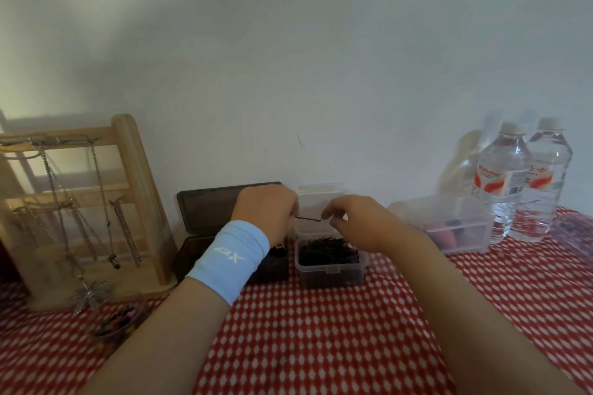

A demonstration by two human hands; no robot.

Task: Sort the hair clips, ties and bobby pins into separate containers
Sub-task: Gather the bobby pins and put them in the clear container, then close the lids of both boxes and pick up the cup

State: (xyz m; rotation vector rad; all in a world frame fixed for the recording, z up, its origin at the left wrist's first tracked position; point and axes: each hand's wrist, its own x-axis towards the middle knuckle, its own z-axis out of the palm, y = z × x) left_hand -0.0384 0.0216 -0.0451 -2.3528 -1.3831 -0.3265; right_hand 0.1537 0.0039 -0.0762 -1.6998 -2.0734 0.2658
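My left hand point(266, 210), with a light blue wristband, pinches one end of a dark bobby pin point(308, 219) that sticks out to the right. My right hand point(356, 221) hovers at the pin's other end with curled fingers; whether it touches the pin is unclear. Both hands are above a small clear box point(330, 272) with its lid up, full of dark bobby pins. A dark box point(205, 212) with its lid open stands to the left, partly hidden by my left wrist. A larger clear box point(462, 228) at the right holds pink and blue items.
A wooden jewellery stand point(80, 202) hung with chains stands at the left. A small bowl point(117, 325) of coloured ties sits before it. Two water bottles point(519, 183) stand at the back right. A red and white patterned cloth point(321, 330) covers the table.
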